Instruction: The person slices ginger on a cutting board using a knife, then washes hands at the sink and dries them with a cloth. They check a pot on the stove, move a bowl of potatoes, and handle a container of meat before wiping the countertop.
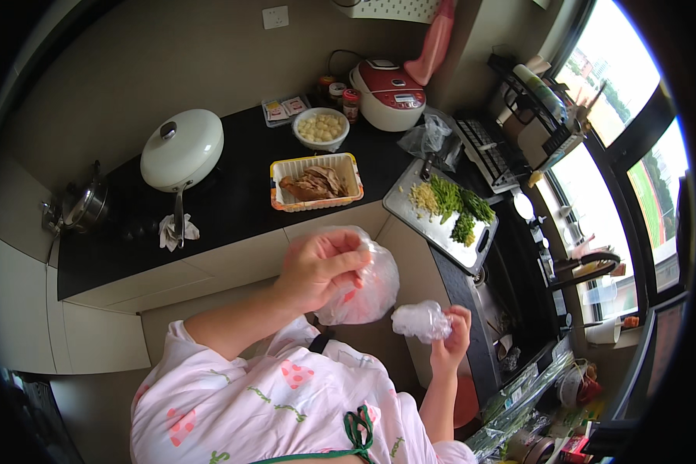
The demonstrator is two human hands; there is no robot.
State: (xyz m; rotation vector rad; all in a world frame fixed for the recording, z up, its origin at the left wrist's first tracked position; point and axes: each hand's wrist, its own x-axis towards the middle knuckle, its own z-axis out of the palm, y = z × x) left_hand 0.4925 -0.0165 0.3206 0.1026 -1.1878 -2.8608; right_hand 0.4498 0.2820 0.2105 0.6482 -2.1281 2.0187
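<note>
My left hand [325,267] pinches a round, puffed clear plastic bag [377,290] between thumb and fingers, in front of my body. To its right my right hand [453,336] holds a smaller bunched piece of clear plastic [421,321]. Beyond them on the black counter, a plastic tray [275,185] with a yellow and orange rim holds pieces of brown meat [315,184]. A white bowl [321,143] of pale peeled pieces stands behind it. The cutting board [435,235] carries chopped greens [448,197] and minced pale bits [423,198], with a dark-handled knife [427,168] at its far edge.
A lidded white pan [188,148] stands at the left, its handle over a crumpled cloth or tissue [171,232]. Further left is a metal pot [87,206]. A red and white rice cooker [388,95] and jars stand at the back. The sink [499,301] and a dish rack [490,153] lie right.
</note>
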